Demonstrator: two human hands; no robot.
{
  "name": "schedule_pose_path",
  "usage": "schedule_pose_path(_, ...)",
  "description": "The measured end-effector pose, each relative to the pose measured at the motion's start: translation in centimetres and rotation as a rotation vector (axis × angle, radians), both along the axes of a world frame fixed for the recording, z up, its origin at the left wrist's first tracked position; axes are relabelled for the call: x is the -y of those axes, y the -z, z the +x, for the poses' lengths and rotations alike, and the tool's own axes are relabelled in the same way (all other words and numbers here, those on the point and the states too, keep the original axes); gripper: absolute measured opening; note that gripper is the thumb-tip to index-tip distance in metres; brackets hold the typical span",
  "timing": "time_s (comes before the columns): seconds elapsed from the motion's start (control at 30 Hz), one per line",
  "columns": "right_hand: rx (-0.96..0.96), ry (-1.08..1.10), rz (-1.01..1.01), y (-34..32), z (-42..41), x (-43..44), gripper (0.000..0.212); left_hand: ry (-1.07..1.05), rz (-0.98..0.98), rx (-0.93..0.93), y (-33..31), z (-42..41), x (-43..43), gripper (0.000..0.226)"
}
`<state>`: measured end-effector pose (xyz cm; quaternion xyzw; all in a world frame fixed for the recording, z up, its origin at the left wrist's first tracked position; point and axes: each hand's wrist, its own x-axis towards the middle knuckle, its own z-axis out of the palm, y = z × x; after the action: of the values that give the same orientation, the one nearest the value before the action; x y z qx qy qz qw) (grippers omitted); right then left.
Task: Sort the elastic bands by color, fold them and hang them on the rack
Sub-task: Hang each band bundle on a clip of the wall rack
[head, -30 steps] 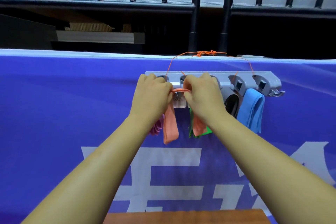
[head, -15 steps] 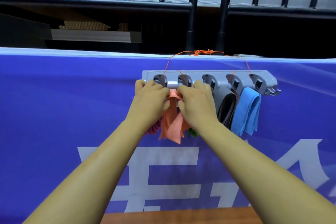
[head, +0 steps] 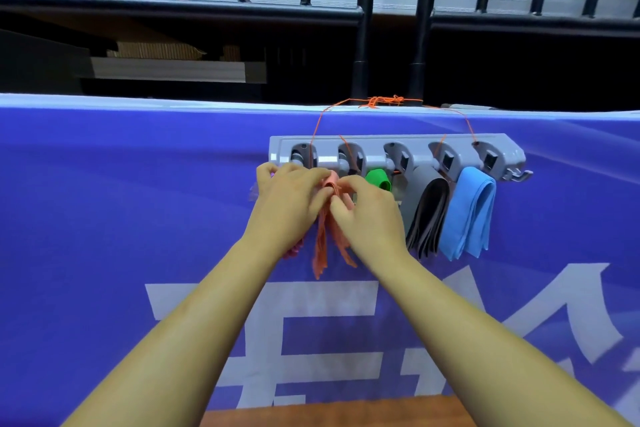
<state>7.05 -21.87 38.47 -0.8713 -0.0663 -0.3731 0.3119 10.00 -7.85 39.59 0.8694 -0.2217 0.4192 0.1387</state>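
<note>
Surface: wood strip at the very bottom edge, nothing visible on it.
Your left hand: pinching the top of the orange band, fingers closed on it.
Your right hand: also clamped on the orange band at its fold, thumbs nearly touching.
Orange band: bunched at the fold just under the second hook, loose ends dangling between your wrists; can't tell if it's actually seated on the hook.
Purple band: mostly hidden behind your left hand, only slivers show, looks hung at the first hook.
Green band: top loop shows at the third hook, rest hidden by your right hand.
Grey and black bands: hung folded, fourth slot.
Blue band: hung folded, far right.
Rack: grey, five holders, tied by orange string to the railing, lying against the blue banner.
Progress: looks near the end, four colors up, orange is the one in hand; left is seating it and letting go.
</note>
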Motion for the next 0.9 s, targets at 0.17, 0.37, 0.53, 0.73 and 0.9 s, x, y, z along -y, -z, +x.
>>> schedule_pose_path(0.17,0.062,-0.026,0.048,0.7,1.0,0.1,0.024,-0.042,0.017,0.041,0.2,-0.2,-0.1,0.034)
schedule_pose_path(0.37,0.120,-0.024,0.084,0.3,1.8,-0.3,0.024,-0.082,-0.011,0.087,-0.1,-0.3,0.1,0.027)
schedule_pose_path(0.53,0.117,-0.081,0.090,0.7,1.6,0.1,0.020,-0.044,-0.030,0.055,0.1,-0.3,0.1,0.032)
schedule_pose_path(0.73,0.150,-0.020,0.109,0.3,1.4,0.1,0.022,-0.084,0.045,0.065,-0.4,-0.3,0.7,0.037)
schedule_pose_path(0.9,-0.040,-0.011,-0.023,1.6,0.8,0.7,0.025,0.037,0.045,0.046,0.4,-0.8,-0.2,0.027)
